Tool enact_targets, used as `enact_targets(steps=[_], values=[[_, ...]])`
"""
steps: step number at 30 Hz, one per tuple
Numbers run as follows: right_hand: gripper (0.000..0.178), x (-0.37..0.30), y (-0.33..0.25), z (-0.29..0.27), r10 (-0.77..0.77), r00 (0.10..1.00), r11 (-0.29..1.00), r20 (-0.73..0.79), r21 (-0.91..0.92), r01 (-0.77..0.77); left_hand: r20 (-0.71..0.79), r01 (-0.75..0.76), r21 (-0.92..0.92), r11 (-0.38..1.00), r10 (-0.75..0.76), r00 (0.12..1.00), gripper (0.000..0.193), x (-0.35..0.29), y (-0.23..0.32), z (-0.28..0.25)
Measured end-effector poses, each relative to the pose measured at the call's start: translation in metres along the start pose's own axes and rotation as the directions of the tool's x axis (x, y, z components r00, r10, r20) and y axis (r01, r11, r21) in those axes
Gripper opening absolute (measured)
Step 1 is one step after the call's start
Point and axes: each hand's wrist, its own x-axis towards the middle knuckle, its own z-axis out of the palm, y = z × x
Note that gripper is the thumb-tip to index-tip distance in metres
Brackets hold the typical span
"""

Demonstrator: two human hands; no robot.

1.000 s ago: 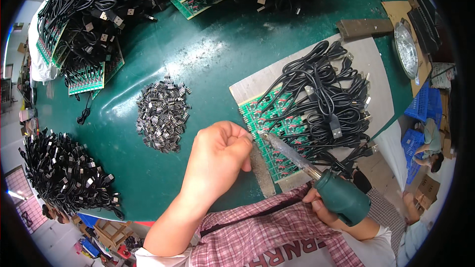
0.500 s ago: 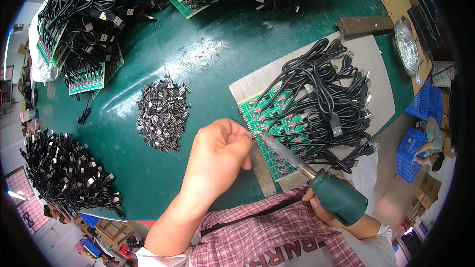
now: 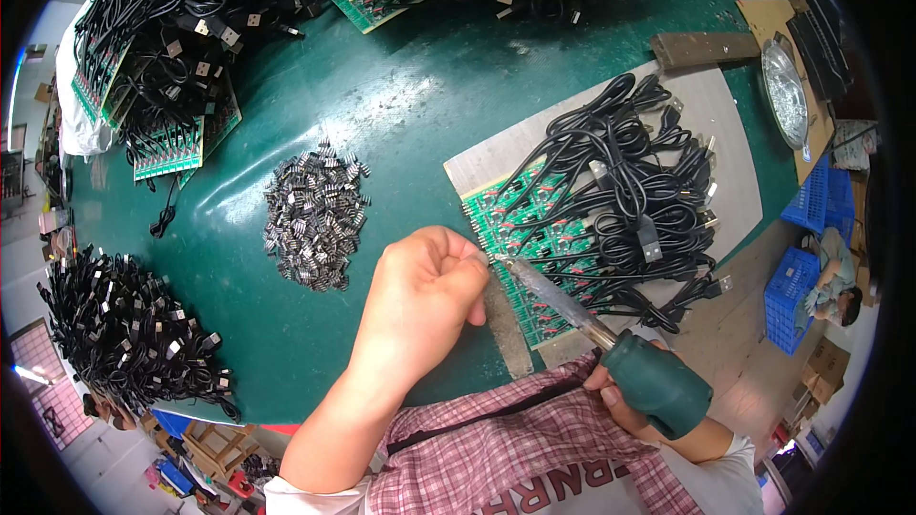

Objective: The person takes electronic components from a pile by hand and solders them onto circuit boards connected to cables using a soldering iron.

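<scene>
A tangled heap of black cables with silvery plugs (image 3: 129,334) lies at the left of the dark green table (image 3: 234,267). Next comes a pile of small silver-and-black metal connectors (image 3: 315,219). The left hand (image 3: 431,281) has its fingers curled closed at the left edge of a green rectangular circuit-board panel (image 3: 530,272); I cannot tell whether they pinch anything. The panel lies partly on a pale grey flat sheet (image 3: 485,158), beneath coiled black cables (image 3: 630,191). The right hand (image 3: 620,408) grips the green-handled soldering iron (image 3: 637,364), its tip at the panel's left edge, near the left fingers.
</scene>
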Motion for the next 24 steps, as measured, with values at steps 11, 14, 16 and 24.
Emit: enact_targets(steps=[11,14,16,24], values=[[0.007,0.004,-0.002,0.004,-0.018,0.996,0.999,-0.083,0.032,0.021,-0.006,0.011,0.027,1.000,-0.011,1.000,0.015,0.000,0.000,-0.002],[0.009,0.004,0.002,0.001,-0.040,0.996,0.999,-0.078,0.010,0.041,-0.016,0.004,0.018,1.000,-0.003,1.000,0.016,0.000,0.000,-0.001],[0.011,-0.002,0.008,0.001,-0.054,0.997,0.998,-0.045,-0.028,0.053,-0.007,-0.007,0.012,1.000,0.007,1.000,0.017,0.000,0.001,0.000],[0.032,-0.002,-0.019,-0.040,0.198,0.958,0.964,-0.205,0.218,-0.153,-0.025,0.011,0.044,0.999,-0.010,1.000,0.013,-0.003,0.007,0.002]])
